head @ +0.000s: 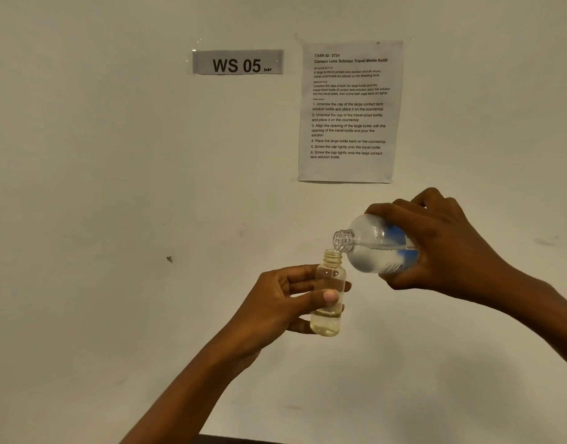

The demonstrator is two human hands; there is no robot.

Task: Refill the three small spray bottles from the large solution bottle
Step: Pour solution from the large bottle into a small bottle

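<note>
Your left hand (275, 302) was nearest, fingers and thumb curled round the small bottle (327, 325), held upright and uncapped with yellowish liquid in its lower part. Your right hand (452, 248) gripped the large bottle (372, 245), tipped sideways just right of it, open neck over the small bottle's mouth. Farther off, a printed sheet (349, 110) and a label (238, 62) hung on the wall (115, 187).

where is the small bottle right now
In the head view the small bottle is held upright in the left hand, low and right of centre, its open neck just under the tilted large bottle's mouth.
</note>
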